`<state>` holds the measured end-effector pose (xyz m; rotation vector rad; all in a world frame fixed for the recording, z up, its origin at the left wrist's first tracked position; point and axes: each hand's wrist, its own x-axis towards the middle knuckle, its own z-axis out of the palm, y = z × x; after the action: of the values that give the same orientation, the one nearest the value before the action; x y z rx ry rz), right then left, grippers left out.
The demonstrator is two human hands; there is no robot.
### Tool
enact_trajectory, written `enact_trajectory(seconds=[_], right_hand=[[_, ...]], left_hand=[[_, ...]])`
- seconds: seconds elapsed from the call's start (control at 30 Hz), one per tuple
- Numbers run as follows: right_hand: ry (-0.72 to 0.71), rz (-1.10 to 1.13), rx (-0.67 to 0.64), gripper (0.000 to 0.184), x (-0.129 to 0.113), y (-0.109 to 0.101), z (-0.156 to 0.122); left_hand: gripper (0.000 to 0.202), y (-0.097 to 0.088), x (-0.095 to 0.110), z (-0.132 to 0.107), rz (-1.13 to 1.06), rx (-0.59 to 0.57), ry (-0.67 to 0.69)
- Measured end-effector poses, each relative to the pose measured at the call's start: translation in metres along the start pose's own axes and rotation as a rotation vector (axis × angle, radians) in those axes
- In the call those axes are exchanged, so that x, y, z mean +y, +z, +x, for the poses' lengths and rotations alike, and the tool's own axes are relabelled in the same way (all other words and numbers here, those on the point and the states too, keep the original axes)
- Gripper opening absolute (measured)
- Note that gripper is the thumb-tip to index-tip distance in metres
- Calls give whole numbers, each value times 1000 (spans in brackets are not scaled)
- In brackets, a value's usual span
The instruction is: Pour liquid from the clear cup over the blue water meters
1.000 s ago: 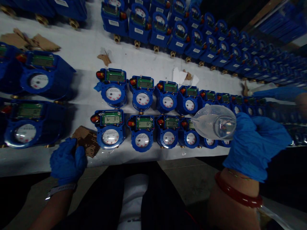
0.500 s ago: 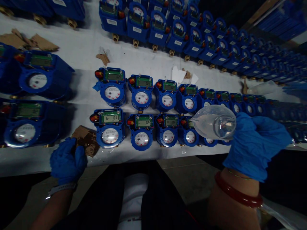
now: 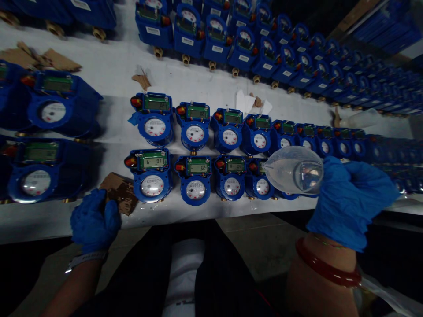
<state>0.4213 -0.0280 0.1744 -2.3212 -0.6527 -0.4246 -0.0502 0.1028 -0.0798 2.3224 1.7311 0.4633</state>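
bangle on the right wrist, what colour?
Dark red: a smooth bangle below the right hand, which grips the clear pouch. Head view, the only one.

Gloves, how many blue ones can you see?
2. One is on the left hand, at the table edge beside a cardboard scrap; the other is on the right hand, gripping a clear bag.

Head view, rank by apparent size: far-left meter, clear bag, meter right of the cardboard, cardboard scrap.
1. Far-left meter: largest, but looks nearer the camera.
2. Clear bag and meter right of the cardboard: look alike; the bag is held up closer, so unranked.
3. Cardboard scrap: smallest; left hand covers its edge.
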Motion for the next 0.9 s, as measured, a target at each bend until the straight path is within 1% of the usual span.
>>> enact_trajectory(seconds=[0.23,0.43,0.57,0.7,0.9], right_hand=[[-8,-51,-17,32,1,-5,-5],[5,-38,13,29,6,-5,-8],[21,-43,9,29,0,-7,-10],[31,-64,-5,31,-7,-8,-13],[55,-41,-10,28,-14,-6,-15]], left_hand=[[64,0,-1,-2,-8,3,-17],[62,1,-4,-3,-5,-21,-53],[61,1,-4,-3,-10,-38,-43],[62,0,-2,-2,2,-29,-49],[64,-3,2,-1,6,-43,-23]])
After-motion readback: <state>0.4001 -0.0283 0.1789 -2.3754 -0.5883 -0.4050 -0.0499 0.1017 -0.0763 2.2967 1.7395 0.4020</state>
